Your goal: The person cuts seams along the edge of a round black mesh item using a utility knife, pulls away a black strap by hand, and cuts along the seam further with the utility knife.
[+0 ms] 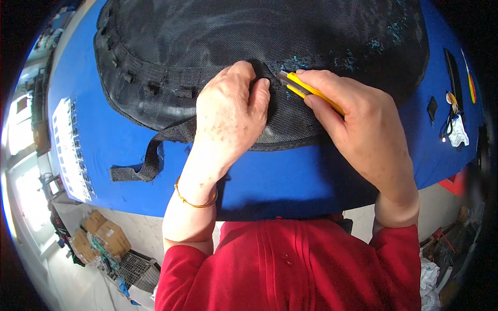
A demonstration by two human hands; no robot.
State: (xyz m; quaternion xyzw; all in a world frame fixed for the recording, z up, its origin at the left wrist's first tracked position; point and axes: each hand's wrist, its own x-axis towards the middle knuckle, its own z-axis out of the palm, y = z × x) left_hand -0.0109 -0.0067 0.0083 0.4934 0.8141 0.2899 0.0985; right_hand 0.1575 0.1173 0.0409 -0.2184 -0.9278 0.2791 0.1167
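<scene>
A large black mesh piece (223,31) with a bound, rounded edge lies across the blue table. My left hand (231,103) is closed on a black webbing strip (166,72) that runs along the mesh. A loose tail of webbing comes out below my left wrist and curls over the table. In my right hand (358,114) is a yellow utility knife (298,84), gripped between thumb and fingers. Its blade tip points left at the mesh, just right of my left fingers. Whether the blade touches the fabric is hard to tell. Teal thread scraps (345,63) are scattered over the mesh.
The blue table (275,176) ends close to my body. A white sheet with dark squares (70,150) is at the left, and a crumpled white scrap (458,130) with small items at the right. Cardboard boxes (111,238) stand on the floor at lower left.
</scene>
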